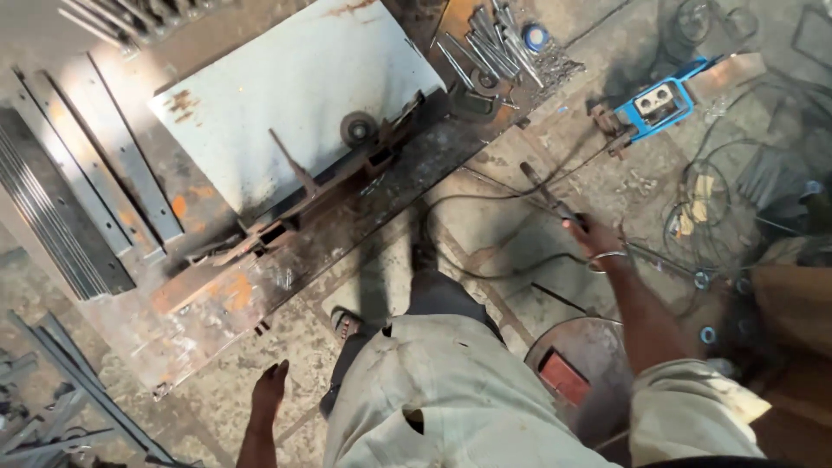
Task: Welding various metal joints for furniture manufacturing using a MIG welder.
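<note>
Head view: right hand [591,236] grips a welding electrode holder [544,196] pointing up-left; left hand [270,387] hangs loosely open, empty.

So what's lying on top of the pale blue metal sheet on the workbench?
On the pale blue sheet lies a round grinding disc, with a rusty steel frame across its lower edge. Whatever is beneath the sheet is covered.

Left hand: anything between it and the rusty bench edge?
Nothing visible. The left hand hangs open over bare floor, and only debris-strewn ground lies between it and the bench edge. The right hand grips a welding holder, off to the other side.
</note>
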